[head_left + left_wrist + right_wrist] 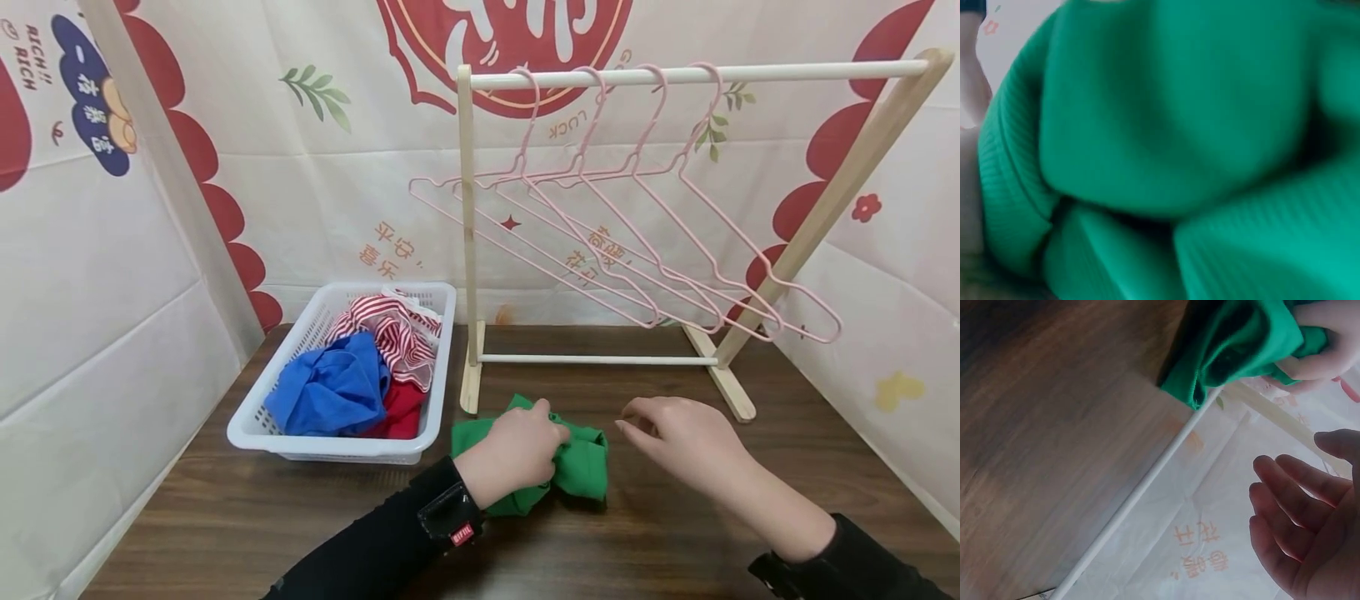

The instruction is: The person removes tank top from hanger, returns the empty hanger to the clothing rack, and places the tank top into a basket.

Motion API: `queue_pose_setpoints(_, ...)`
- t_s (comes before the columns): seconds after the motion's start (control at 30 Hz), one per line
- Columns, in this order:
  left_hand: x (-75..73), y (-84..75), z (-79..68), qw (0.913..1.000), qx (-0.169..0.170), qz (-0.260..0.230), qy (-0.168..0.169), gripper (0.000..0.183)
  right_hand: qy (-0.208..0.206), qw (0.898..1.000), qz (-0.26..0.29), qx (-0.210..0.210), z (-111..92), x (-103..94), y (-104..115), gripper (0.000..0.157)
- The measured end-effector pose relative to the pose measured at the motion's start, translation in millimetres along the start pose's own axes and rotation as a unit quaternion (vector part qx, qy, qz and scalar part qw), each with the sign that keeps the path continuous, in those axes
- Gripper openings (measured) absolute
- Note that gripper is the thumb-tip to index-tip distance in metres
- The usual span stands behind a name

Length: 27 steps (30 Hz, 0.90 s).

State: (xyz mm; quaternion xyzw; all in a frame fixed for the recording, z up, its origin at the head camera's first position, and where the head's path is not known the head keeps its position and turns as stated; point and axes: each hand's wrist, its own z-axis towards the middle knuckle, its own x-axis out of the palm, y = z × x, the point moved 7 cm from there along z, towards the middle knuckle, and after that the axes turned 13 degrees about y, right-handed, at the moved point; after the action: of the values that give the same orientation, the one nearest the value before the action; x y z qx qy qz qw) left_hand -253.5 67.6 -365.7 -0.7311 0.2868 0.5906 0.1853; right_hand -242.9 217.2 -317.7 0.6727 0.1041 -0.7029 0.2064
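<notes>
A bunched green garment lies on the brown table in front of the rack. My left hand grips it from above, fingers pressed into the folds. Green fabric with ribbed parts fills most of the left wrist view, hiding that hand's fingertips. To the right of the garment, my right hand hovers apart from it. Its fingers are loosely bent and hold nothing in the right wrist view, where the left hand also shows with the garment.
A white plastic basket stands at left, holding blue, red and red-striped clothes. Behind the hands stands a wooden rack with a white rail. Several pink hangers hang from it. Printed cloth walls enclose the table.
</notes>
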Motion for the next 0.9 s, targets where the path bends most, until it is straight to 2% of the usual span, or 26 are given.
queue_pose_setpoints(0.1,-10.8,11.4,-7.5,0.9976,-0.01,-0.064,-0.027,0.036,-0.007,1.0,0.002,0.002,-0.1,-2.7,-0.3,0.013)
queue_pose_setpoints(0.2,-26.5,22.2,-18.9,0.9917,-0.016,-0.111,-0.063,0.034,-0.016,1.0,0.006,0.002,0.0,-5.3,0.7,0.012)
queue_pose_setpoints(0.43,-59.6,46.8,-48.5,0.9697,-0.027,-0.197,-0.142,0.02,-0.021,1.0,0.018,0.001,-0.8,-10.4,2.4,0.012)
queue_pose_setpoints(0.57,-73.5,61.6,-63.7,0.9489,-0.04,-0.251,-0.187,0.018,-0.03,0.999,0.017,-0.002,-0.5,-13.4,4.5,0.013)
queue_pose_setpoints(0.7,-89.3,76.1,-80.7,0.9242,-0.046,-0.278,-0.258,0.022,-0.042,0.999,0.015,-0.009,1.4,-17.6,8.3,0.013)
queue_pose_setpoints(0.9,-109.5,101.4,-112.7,0.8807,-0.062,-0.312,-0.351,0.024,-0.057,0.998,0.014,-0.012,7.1,-28.0,16.3,0.012)
